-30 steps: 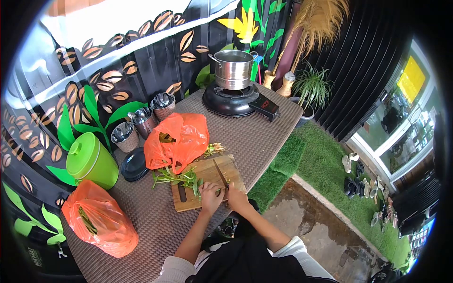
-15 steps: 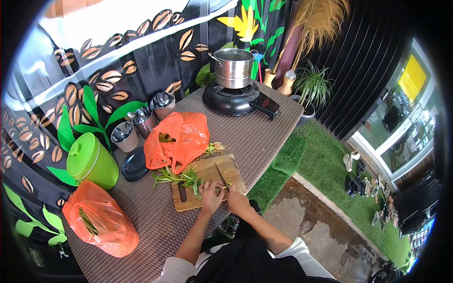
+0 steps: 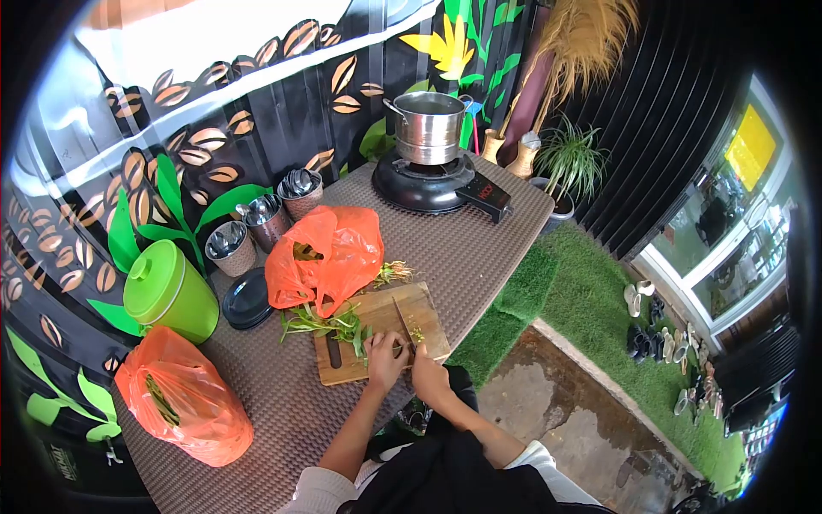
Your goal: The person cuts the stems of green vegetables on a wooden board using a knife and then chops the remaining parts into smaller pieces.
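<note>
Left hand (image 3: 387, 358), fingers curled, presses leafy greens (image 3: 344, 327) onto the wooden board (image 3: 377, 306), near side of the table (image 3: 282, 420); right hand (image 3: 430, 377) is closed round the knife (image 3: 403, 319); a bulging orange bag (image 3: 330, 253) sits just beyond the greens, on the left.

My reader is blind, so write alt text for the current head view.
Left hand holds leafy greens on a wooden board, right hand grips a knife; farther back, a metal pot sits on a burner.
</note>
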